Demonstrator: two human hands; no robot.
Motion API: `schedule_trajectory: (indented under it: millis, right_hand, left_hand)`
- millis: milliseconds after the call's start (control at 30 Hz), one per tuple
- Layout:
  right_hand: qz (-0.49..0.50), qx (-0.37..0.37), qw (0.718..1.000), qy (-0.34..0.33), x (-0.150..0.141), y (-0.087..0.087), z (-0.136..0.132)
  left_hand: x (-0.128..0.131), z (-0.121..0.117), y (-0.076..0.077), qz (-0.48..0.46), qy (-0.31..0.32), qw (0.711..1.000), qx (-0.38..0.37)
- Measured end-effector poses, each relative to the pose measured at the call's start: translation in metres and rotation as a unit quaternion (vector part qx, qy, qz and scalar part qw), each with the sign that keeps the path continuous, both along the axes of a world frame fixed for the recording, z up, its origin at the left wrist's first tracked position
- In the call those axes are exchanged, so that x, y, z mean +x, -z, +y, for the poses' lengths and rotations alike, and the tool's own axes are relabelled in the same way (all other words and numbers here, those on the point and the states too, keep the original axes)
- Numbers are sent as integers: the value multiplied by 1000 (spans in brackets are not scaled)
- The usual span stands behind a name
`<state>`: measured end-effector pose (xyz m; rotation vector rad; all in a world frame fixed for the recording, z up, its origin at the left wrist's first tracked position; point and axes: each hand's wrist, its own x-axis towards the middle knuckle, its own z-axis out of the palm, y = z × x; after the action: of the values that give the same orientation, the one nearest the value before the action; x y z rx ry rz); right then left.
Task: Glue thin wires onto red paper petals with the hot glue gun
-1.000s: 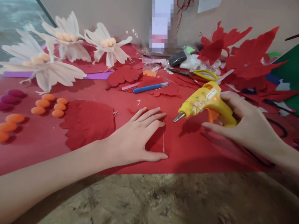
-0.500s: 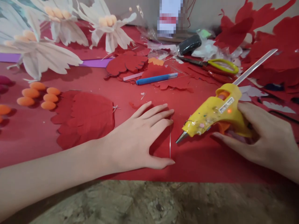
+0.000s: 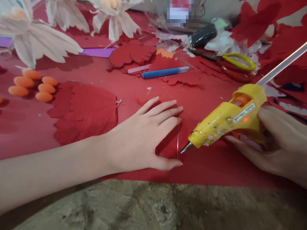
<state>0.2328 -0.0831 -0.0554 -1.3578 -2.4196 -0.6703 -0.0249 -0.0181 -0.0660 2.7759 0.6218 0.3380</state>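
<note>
My left hand (image 3: 141, 137) lies palm down with fingers spread on the red work surface (image 3: 206, 171). Between its fingertips and thumb runs a thin straight wire (image 3: 177, 137), pressed down near both ends. My right hand (image 3: 283, 140) is wrapped round the grip of a yellow hot glue gun (image 3: 223, 121), its indicator light glowing orange. A clear glue stick (image 3: 283, 65) sticks out of its back. The metal nozzle is close beside the wire; whether they touch, I cannot tell. Left of my wrist lie red fabric petals (image 3: 86, 108) with wire ends at their right edge.
Orange oval pieces (image 3: 25, 82) sit at the left, below white fabric flowers (image 3: 40, 41). A blue pen (image 3: 165, 72), red cut pieces (image 3: 130, 54) and yellow-and-red-handled scissors (image 3: 240, 62) lie farther back. Plastic bags (image 3: 218, 41) and red fabric pile up at the right. A rough brown surface (image 3: 134, 204) borders the front.
The glue gun's nozzle has come nearer the wire and slightly lower. My left hand keeps its spread pose on the wire. The whole view has shifted a little.
</note>
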Motion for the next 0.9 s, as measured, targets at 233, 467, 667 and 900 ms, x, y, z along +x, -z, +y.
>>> schedule_trajectory:
  millis: [233, 467, 667, 900]
  right_hand:
    - [-1, -2, 1000, -10, -5, 0, 1]
    - [-10, 4, 1000, -10, -3, 1, -1]
    - [-24, 27, 999, -8, -3, 0, 0]
    - [-27, 40, 999, 9, -1, 0, 0]
  left_hand:
    - [0, 0, -1, 4, 0, 1000, 6]
    - [-1, -1, -1, 14, -3, 1000, 3]
    - [0, 0, 0, 17, -9, 1000, 0]
    - [-1, 0, 0, 21, -16, 1000, -2]
